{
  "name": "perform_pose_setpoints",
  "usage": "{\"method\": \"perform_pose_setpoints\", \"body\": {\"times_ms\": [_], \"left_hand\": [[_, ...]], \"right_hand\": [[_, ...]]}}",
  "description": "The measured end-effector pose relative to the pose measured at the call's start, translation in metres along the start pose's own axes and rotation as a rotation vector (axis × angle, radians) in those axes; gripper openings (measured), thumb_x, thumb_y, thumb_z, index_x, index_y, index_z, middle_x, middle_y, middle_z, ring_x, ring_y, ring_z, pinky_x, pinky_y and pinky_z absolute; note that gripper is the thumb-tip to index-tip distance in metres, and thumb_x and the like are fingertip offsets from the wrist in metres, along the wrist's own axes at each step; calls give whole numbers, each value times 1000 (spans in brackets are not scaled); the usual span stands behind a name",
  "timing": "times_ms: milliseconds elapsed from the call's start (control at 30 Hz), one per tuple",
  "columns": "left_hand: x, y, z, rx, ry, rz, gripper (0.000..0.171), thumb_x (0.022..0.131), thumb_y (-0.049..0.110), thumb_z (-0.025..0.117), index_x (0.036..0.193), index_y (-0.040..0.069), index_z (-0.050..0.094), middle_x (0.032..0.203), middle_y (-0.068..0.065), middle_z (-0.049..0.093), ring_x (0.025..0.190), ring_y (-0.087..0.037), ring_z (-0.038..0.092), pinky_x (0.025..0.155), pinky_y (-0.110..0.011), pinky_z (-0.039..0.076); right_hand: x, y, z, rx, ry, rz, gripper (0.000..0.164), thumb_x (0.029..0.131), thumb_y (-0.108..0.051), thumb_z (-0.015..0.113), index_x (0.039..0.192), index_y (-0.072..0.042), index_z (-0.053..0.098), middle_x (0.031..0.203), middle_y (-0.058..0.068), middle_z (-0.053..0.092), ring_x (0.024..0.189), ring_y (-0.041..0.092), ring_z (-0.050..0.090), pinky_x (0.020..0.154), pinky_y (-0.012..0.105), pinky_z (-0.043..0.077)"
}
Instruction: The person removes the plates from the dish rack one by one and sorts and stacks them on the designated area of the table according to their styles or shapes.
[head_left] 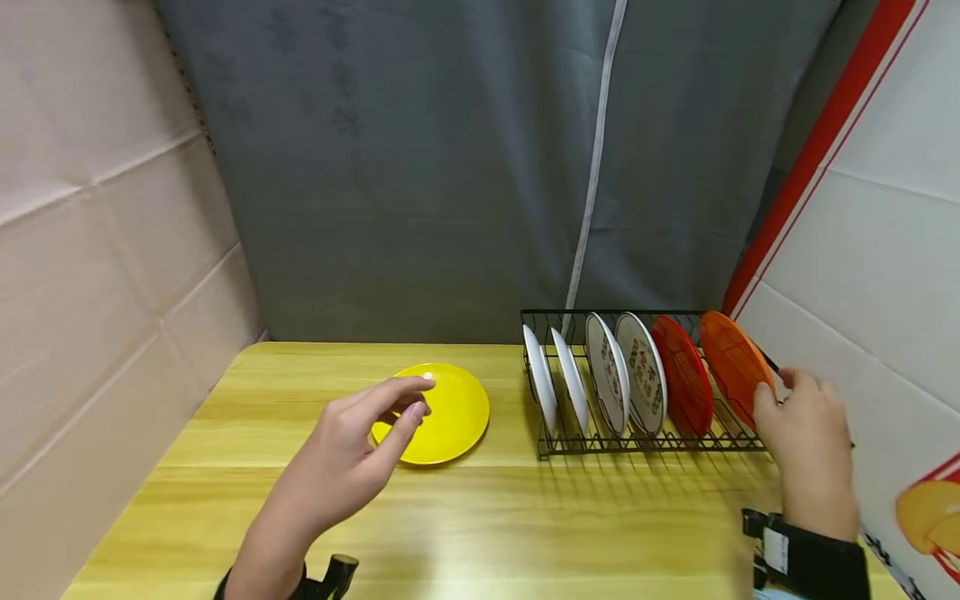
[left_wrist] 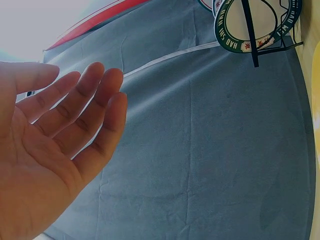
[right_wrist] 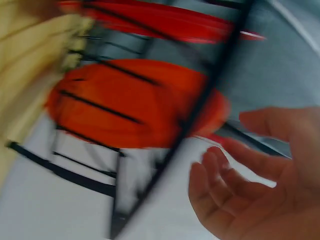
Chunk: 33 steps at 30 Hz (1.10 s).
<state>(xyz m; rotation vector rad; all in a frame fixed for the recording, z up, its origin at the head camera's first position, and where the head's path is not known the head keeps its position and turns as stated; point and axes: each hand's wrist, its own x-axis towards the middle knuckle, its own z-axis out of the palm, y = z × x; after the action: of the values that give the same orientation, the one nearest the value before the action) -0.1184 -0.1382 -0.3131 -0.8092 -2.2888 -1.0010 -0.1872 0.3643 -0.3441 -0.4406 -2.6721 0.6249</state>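
The orange plate [head_left: 733, 362] is propped on edge by the rack [head_left: 585, 452], at 3 o'clock from the yellow plate [head_left: 453, 417]; at left hand [head_left: 351, 450] and right hand [head_left: 808, 429], fingers are parted, nothing gripped.

Parts out of sight

Near the worktop [head_left: 465, 517]'s back edge, the left hand [head_left: 341, 454] blocks some of the yellow plate [head_left: 450, 417] from me. Toward the right edge, the right hand [head_left: 806, 429] covers the orange plate [head_left: 731, 362]'s lower rim; the right-wrist view blurs the wire dish rack [right_wrist: 202, 102].
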Motion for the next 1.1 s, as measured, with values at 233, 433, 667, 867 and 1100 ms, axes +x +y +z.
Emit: {"method": "perform_pose_setpoints", "body": {"times_ms": [233, 433, 667, 867, 1100], "left_hand": [[1, -1, 0, -37, -34, -28, 25, 101, 2, 69, 123, 12, 73, 100, 8, 75, 88, -2, 67, 77, -22, 61], [2, -1, 2, -79, -54, -19, 21, 103, 2, 65, 120, 12, 74, 96, 9, 73, 88, -6, 68, 78, -23, 61], [2, -1, 2, -82, -83, -34, 22, 105, 4, 63, 122, 12, 74, 97, 9, 73, 89, -4, 68, 79, -23, 61], [1, -1, 1, -88, -94, -30, 22, 105, 4, 63, 122, 12, 73, 99, 9, 74, 90, -5, 68, 79, -23, 61], [2, -1, 2, -90, -94, -14, 22, 105, 3, 63, 121, 13, 73, 99, 9, 73, 90, -5, 67, 79, -23, 61]], "right_hand": [[17, 32, 26, -56, -14, 47, 52, 107, -19, 46, 138, 22, 51, 132, 50, 52, 114, 64, 53, 89, 70, 50], [27, 52, 29, -76, -79, 98, 55, 107, -22, 45, 148, 16, 48, 136, 46, 54, 99, 52, 60, 67, 46, 49], [30, 57, 32, -79, -90, 124, 54, 107, -26, 48, 146, 11, 53, 131, 42, 61, 102, 53, 61, 69, 46, 48], [30, 57, 32, -91, -104, 127, 54, 107, -28, 48, 145, 11, 54, 134, 44, 58, 108, 58, 61, 75, 56, 51], [29, 60, 33, -133, -45, 152, 54, 108, -31, 42, 142, 8, 59, 132, 45, 59, 106, 62, 60, 69, 56, 48]]}}
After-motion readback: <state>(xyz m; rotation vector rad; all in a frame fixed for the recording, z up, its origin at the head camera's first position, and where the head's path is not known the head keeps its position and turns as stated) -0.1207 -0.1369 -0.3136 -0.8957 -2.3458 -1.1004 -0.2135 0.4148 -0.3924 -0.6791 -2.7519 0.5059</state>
